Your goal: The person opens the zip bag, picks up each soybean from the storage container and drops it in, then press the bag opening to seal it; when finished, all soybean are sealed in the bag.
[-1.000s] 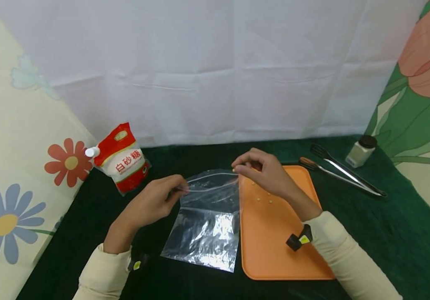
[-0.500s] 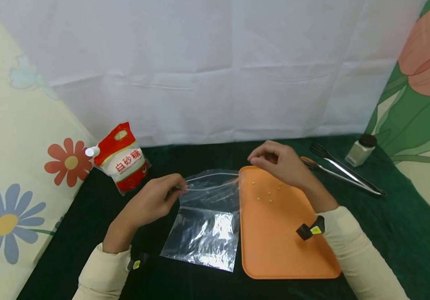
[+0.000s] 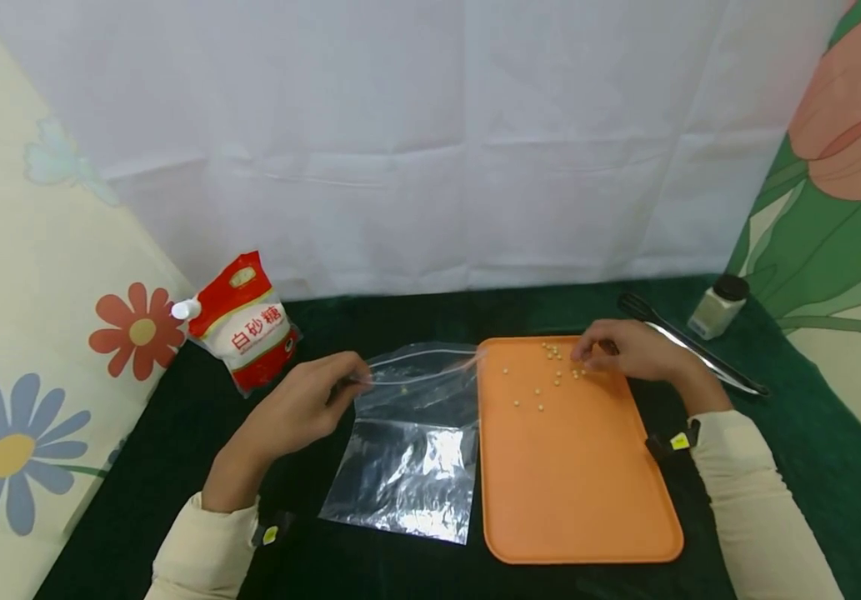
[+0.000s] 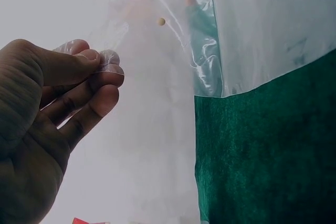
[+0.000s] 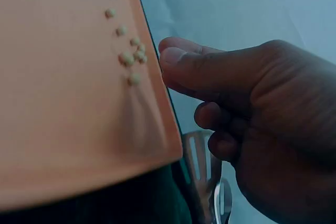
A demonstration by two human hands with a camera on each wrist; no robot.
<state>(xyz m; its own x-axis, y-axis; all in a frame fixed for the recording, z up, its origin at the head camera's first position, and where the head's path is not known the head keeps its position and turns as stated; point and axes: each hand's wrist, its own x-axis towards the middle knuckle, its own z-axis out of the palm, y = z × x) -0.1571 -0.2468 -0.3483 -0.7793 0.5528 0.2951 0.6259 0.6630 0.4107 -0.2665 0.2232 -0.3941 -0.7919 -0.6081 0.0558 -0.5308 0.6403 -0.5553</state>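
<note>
My left hand (image 3: 306,408) pinches the left edge of a clear zip-lock bag's (image 3: 400,467) mouth between thumb and fingers. The bag lies flat, its mouth parted. A single soybean-like pale bean (image 4: 161,21) shows through the plastic in the left wrist view. Beside the bag, an orange tray (image 3: 580,492) carries several small beans (image 3: 553,352) near its far edge. Over the tray's far right corner is my right hand (image 3: 628,354), fingers curled and thumb close against the forefinger, fingertips beside the beans. No bean shows between them in the right wrist view (image 5: 252,93).
A red and white sugar pouch (image 3: 250,325) stands at the back left. Metal tongs (image 3: 700,354) lie right of the tray, partly behind my right hand. A dark-lidded jar (image 3: 718,307) is at the back right. Dark green cloth (image 3: 798,467) covers the table.
My right hand has moved from the bag's mouth rightward to the beans on the tray's far right. More beans show on the tray. The left hand keeps its grip on the bag.
</note>
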